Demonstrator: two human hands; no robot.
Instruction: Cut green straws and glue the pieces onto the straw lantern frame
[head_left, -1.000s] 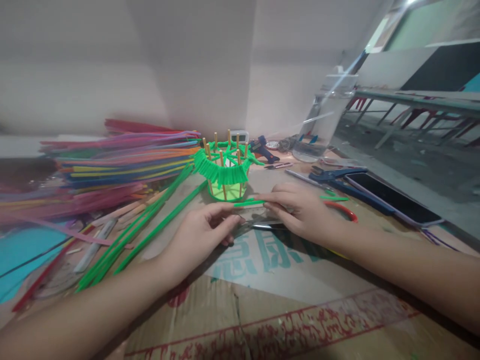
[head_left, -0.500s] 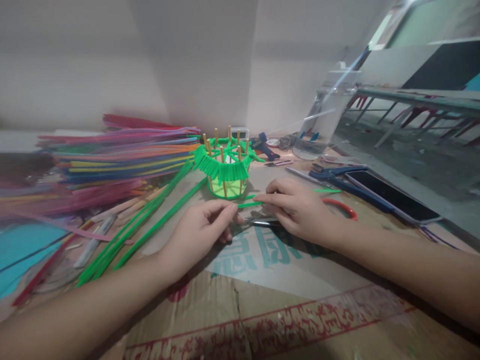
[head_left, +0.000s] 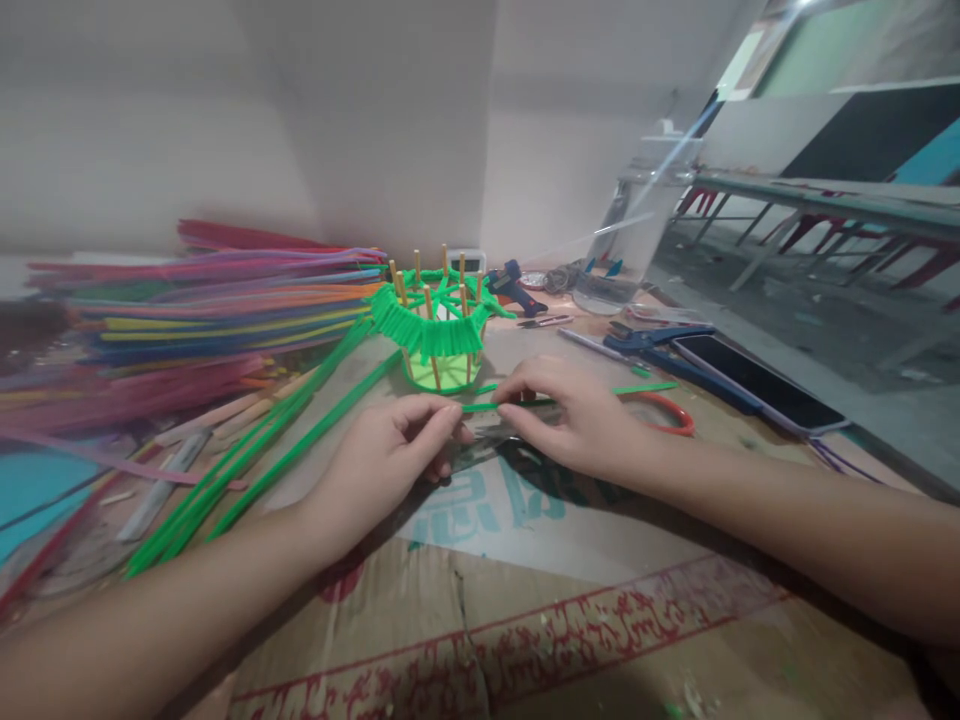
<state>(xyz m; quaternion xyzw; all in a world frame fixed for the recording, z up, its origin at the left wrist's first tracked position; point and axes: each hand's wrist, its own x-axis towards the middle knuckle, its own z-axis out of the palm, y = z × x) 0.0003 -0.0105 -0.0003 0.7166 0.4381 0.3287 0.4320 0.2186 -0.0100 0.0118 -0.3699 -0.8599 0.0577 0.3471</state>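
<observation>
Cluttered tabletop (head_left: 360,660), green-rimmed stick basket (head_left: 442,375), hands (head_left: 495,425) pinching green stem (head_left: 480,407)

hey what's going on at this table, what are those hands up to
A person has a thin green pipe cleaner between their two hands, the left hand and the right hand each pinching it. Just beyond stands a round frame of wooden sticks with green pipe cleaners around its upper part. A colorful pile lies to the left, and a phone to the right.
</observation>
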